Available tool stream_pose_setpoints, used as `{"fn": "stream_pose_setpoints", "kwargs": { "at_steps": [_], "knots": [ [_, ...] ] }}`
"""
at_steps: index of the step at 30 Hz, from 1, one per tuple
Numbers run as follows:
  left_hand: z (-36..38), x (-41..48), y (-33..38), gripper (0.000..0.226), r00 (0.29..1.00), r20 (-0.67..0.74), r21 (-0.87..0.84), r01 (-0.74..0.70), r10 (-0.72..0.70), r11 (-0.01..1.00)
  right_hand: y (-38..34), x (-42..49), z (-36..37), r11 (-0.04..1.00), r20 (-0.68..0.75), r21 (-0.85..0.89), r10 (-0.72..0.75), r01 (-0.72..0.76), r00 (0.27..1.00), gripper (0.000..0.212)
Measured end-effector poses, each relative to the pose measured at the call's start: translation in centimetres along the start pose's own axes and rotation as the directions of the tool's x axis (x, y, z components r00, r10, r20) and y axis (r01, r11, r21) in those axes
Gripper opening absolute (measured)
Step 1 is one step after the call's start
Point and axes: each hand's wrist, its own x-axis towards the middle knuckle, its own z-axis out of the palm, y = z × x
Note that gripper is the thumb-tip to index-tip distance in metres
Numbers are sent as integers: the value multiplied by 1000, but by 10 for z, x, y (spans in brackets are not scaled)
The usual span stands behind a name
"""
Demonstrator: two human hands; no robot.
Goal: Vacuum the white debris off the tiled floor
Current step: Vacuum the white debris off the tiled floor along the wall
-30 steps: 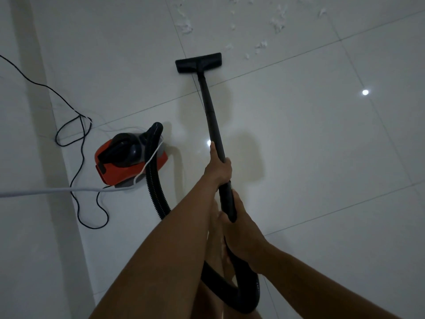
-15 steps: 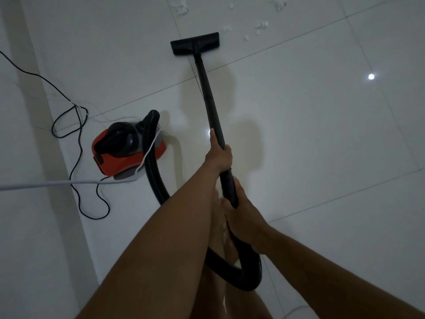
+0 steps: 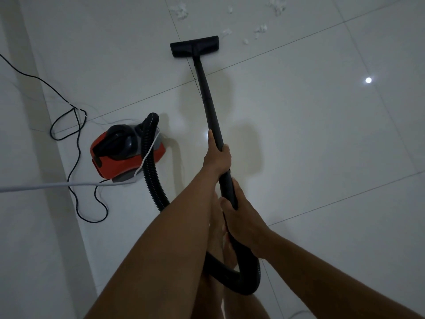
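Across far end of tiled floor [image 3: 322,139]: we see white debris [image 3: 261,31] scattered just beyond black floor head [image 3: 194,49], nearest bits near its right corner, not touching. Floor head sits flat over grout line. We note left hand [image 3: 217,156] wrapped round wand [image 3: 207,93] mid-shaft; right hand [image 3: 240,217] clasps wand lower, by hose [image 3: 149,162] joint. Hose loops under arms to red canister [image 3: 119,168] at left. Black cord [image 3: 79,146] and white cable [image 3: 46,185] trail beside canister.
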Motion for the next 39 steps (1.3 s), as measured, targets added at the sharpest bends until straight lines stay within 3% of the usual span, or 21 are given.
{"fn": "stream_pose_setpoints", "kwargs": {
  "at_steps": [9, 21, 29, 39],
  "knots": [
    [-9, 15, 11, 69, 1000, 2, -17, -16, 16, 1000, -22, 9, -2, 997, 27, 72, -10, 8, 1000, 46],
    [-28, 52, 63, 69, 1000, 19, -10, -22, 22, 1000, -72, 52, -24, 1000, 18, -9, 19, -19, 1000, 53],
    [-53, 81, 106, 71, 1000, 23, 15, -6, 6, 1000, -125, 81, -32, 996, 41, 32, 79, -80, 996, 56],
    [-76, 116, 164, 69, 1000, 12, 13, 12, -12, 1000, -174, 124, -55, 984, 52, -164, 80, -70, 995, 59]
  ]
}}
